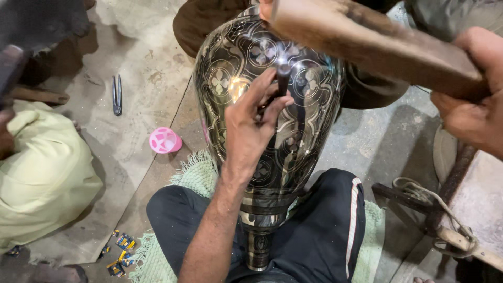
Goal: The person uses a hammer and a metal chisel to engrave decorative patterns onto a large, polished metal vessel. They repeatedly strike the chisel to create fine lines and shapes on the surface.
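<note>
Two hands work one vase (262, 105) — a dark, engraved metal piece lying across the person's lap, neck toward the body, so its belly faces up. The left hand (251, 126) pinches a small chisel (283, 78) upright against the pattern, bracing on the surface for steadiness. The right hand (471, 99) is closed around a wooden mallet (367, 42), raised over the chisel's head.
</note>
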